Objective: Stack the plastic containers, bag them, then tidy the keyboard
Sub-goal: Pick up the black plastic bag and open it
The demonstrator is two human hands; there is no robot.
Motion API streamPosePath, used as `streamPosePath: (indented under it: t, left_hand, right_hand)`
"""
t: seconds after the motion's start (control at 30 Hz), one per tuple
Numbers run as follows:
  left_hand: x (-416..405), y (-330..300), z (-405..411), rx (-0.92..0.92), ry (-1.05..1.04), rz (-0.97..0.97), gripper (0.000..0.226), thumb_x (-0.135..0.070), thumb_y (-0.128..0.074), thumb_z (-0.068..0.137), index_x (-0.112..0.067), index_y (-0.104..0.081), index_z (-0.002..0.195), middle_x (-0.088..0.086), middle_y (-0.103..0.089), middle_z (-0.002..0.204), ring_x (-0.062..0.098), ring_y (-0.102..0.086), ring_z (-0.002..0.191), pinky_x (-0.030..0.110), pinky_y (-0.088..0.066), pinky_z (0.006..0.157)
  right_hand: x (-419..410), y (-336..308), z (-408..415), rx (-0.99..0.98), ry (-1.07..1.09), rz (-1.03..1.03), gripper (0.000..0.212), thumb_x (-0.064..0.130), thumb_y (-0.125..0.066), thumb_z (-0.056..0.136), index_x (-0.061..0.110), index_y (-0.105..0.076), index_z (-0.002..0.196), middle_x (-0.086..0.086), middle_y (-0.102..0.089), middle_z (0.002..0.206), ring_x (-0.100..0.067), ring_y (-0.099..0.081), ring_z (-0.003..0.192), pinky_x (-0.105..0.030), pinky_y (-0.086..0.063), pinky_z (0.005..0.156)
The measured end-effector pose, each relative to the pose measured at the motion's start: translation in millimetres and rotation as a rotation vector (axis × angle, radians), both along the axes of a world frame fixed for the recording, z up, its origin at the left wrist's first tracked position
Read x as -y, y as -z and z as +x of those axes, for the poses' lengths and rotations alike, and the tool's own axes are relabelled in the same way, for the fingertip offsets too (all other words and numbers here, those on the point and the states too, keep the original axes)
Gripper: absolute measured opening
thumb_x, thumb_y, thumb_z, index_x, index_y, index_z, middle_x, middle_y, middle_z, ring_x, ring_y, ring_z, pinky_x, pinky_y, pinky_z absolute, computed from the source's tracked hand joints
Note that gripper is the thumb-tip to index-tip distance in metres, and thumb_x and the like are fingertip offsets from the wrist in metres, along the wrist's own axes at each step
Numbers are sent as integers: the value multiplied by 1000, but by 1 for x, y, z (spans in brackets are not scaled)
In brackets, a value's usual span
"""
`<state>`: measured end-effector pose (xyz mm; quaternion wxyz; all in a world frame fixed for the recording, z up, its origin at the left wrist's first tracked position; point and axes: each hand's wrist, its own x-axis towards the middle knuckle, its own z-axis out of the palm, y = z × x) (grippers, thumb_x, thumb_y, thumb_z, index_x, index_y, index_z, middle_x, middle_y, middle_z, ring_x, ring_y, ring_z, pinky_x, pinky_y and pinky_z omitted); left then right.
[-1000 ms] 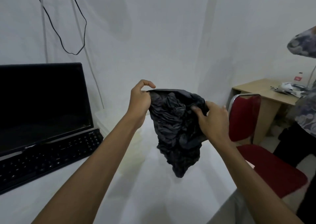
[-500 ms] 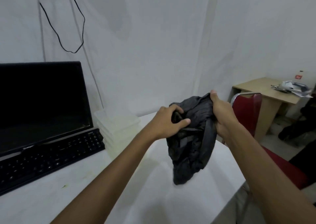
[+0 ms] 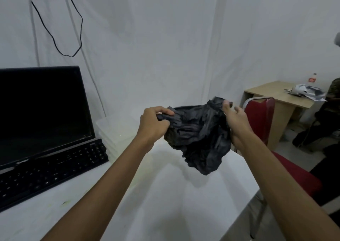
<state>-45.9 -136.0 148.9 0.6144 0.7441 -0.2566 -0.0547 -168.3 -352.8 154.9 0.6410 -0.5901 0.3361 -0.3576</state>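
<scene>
Sitting at the far left, the keyboard (image 3: 49, 169) lies on the white surface (image 3: 165, 204) beside the stacked plastic containers (image 3: 117, 130); left hand (image 3: 154, 124) pinches the crumpled black bag (image 3: 198, 139) aloft, right hand (image 3: 237, 123) grips its other edge, fingers partly spread

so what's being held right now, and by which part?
A crumpled black plastic bag, off the table: left hand grips its upper left edge, right hand its upper right edge.

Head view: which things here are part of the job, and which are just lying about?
Job: black bag held in left hand and right hand; stacked containers; keyboard.
Lying about: monitor, red chair, wooden desk, bottle, hanging cable.
</scene>
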Motion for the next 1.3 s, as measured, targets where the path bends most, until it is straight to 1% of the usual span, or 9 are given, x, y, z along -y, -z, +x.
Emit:
streamPosePath:
  t: [0.07, 0.33, 0.47, 0.57, 0.73, 0.83, 0.97, 1.13, 1.3]
  left_hand:
    - [2, -2, 0, -94, -36, -120, 39, 12, -62, 89, -20, -81, 99, 5, -74, 98, 19, -73, 90, 21, -59, 71]
    - [11, -12, -12, -118, -66, -272, 44, 12, -61, 90, -21, -81, 111, -4, -71, 108, 9, -72, 93, 12, -56, 68]
    - [15, -12, -20, -147, -34, -290, 44, 10, -64, 90, -20, -79, 120, -5, -73, 109, 12, -75, 95, 18, -60, 74]
    - [19, -12, -23, -207, -20, -336, 41, 8, -67, 93, -17, -77, 124, 2, -76, 109, 18, -78, 97, 29, -64, 84]
    - [22, -17, -17, -379, 36, -461, 39, 8, -65, 96, -5, -70, 132, 15, -78, 114, 28, -78, 107, 39, -62, 99]
    - [20, -22, -17, -429, 120, -525, 39, 9, -62, 99, -2, -65, 137, 17, -76, 119, 26, -77, 108, 35, -62, 98]
    - [17, -19, -24, -300, 221, -386, 53, -16, -75, 97, -23, -59, 147, 8, -68, 140, 23, -71, 123, 39, -59, 102]
    - [13, -8, -38, -48, 287, -20, 92, -59, -79, 89, -47, -26, 163, -15, -46, 153, 9, -50, 139, 37, -45, 119]
    - [11, 3, -38, -60, 365, 109, 99, -56, -82, 87, -50, -19, 164, -16, -46, 153, 8, -49, 136, 36, -44, 118]
  right_hand:
    - [-1, 1, 0, -160, 7, -168, 90, 55, -62, 104, 16, -17, 172, -6, -40, 164, -28, -45, 148, -43, -42, 117]
    - [-15, 3, 3, -124, -188, -400, 89, 98, -55, 77, 40, -62, 145, 11, -64, 149, -15, -57, 140, -46, -48, 118]
    - [-33, -3, -4, -271, -267, -503, 57, 81, -55, 93, 39, -72, 59, 20, -63, 64, -13, -61, 78, -29, -49, 75]
    - [-42, -4, -9, -320, -360, -538, 56, 75, -63, 92, 25, -86, 93, -3, -81, 93, -24, -75, 99, -39, -61, 95]
    - [-43, -5, -8, -257, -458, -825, 70, 73, -65, 91, 33, -62, 148, 15, -60, 138, -5, -49, 141, -20, -36, 114]
    - [-40, -7, -7, -337, -397, -969, 32, 57, -78, 91, 28, -78, 106, 12, -71, 109, -6, -58, 122, -31, -44, 103]
    - [-37, -13, -1, -246, -115, -883, 46, 42, -63, 106, 12, -62, 72, 2, -56, 62, -15, -51, 60, -30, -41, 60]
    - [-30, -12, 8, -156, 25, -651, 47, 29, -38, 117, 19, -40, 72, 2, -44, 71, -11, -41, 63, -17, -32, 49]
    - [-32, -4, 8, -112, 77, -450, 39, 31, -30, 118, 14, -44, 86, -1, -48, 81, -14, -47, 72, -32, -36, 62]
